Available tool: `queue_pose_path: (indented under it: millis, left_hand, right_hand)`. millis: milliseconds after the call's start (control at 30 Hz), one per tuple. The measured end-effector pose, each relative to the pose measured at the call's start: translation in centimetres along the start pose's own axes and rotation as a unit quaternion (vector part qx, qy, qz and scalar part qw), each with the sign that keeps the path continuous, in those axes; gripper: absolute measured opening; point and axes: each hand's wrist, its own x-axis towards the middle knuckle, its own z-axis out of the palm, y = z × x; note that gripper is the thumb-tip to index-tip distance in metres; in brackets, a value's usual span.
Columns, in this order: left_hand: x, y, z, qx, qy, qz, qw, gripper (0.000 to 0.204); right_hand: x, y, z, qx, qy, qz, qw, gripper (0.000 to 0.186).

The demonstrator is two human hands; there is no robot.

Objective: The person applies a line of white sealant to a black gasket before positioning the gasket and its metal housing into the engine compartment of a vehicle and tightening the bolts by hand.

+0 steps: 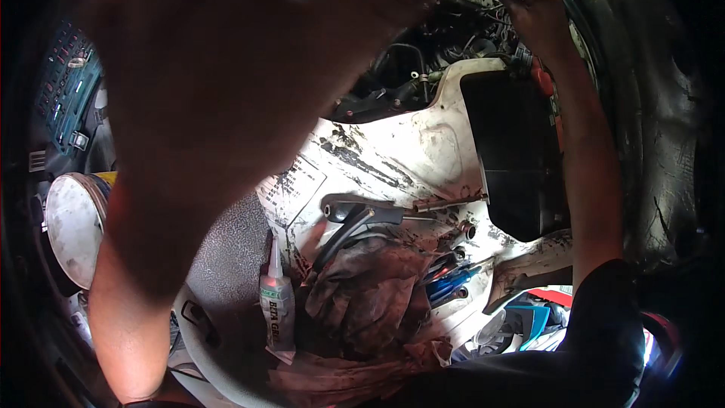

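My left hand is very close to the camera, a dark blurred shape over the upper left, hiding what lies behind it; its fingers cannot be made out. My right hand reaches into the engine parts at the upper right, fingers curled among hoses and wiring; what they hold is unclear. Below is a stained white metal panel with a dark opening. On it lie a black-handled tool, a crumpled dirty rag, a sealant tube and several blue-handled tools.
At the left are a teal case of small tools and a round can. A grey textured cover lies left of the tube. A dark curved body panel borders the right, with assorted items at the lower right.
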Motion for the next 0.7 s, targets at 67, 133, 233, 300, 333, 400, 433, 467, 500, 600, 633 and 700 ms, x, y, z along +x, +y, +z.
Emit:
queue_pose_path:
  millis: [67,133,233,300,333,400,433,467,500,600,633,700]
  left_hand:
    - [-0.8,-1.6,1.7,-0.014,0.042,-0.048,0.998,0.039]
    - [-1.6,-3.4,2.4,-0.023,0.075,-0.085,0.993,0.038]
    - [-3.1,-4.8,0.9,-0.014,0.108,-0.12,0.987,0.036]
    - [-4.0,-4.6,2.5,-0.033,0.124,-0.133,0.983,0.035]
    - [-4.3,-4.2,4.2,-0.051,0.131,-0.136,0.981,0.034]
    - [-4.9,-3.7,4.1,-0.048,0.129,-0.134,0.981,0.033]
    - [-4.8,-3.5,4.0,-0.048,0.128,-0.131,0.982,0.033]
    - [-4.8,-3.2,4.3,-0.047,0.122,-0.125,0.983,0.032]
    - [-5.1,-2.5,4.8,-0.041,0.107,-0.119,0.986,0.032]
    - [-4.8,-1.4,2.9,0.006,0.032,-0.053,0.998,0.026]
    - [-4.4,-0.6,3.6,0.0,0.031,-0.048,0.998,0.026]
    - [-2.5,1.4,4.9,-0.132,-0.138,0.019,0.981,0.021]
  right_hand:
    - [-2.0,2.0,-0.1,0.006,0.003,0.029,1.0,0.021]
    - [-2.6,2.7,0.0,-0.176,0.008,-0.038,0.984,0.017]
    - [-2.0,3.4,0.8,-0.174,-0.008,-0.058,0.983,0.024]
    - [-3.2,4.5,0.9,-0.195,-0.032,-0.072,0.978,0.027]
    - [-4.4,5.3,0.8,-0.196,-0.033,-0.048,0.979,0.029]
    - [-4.5,6.2,1.0,-0.181,-0.022,-0.037,0.983,0.031]
    - [-4.3,6.5,0.6,-0.186,-0.017,-0.016,0.982,0.03]
    - [-4.2,6.9,0.2,-0.192,-0.013,0.006,0.981,0.029]
    - [-4.5,7.3,-0.2,-0.191,-0.014,0.009,0.981,0.029]
    - [-3.2,8.6,-1.6,-0.186,0.041,0.02,0.982,0.025]
    - [-3.6,9.3,-1.8,-0.188,0.04,0.028,0.981,0.025]
    - [-4.4,9.8,-2.6,-0.213,0.083,0.098,0.969,0.021]
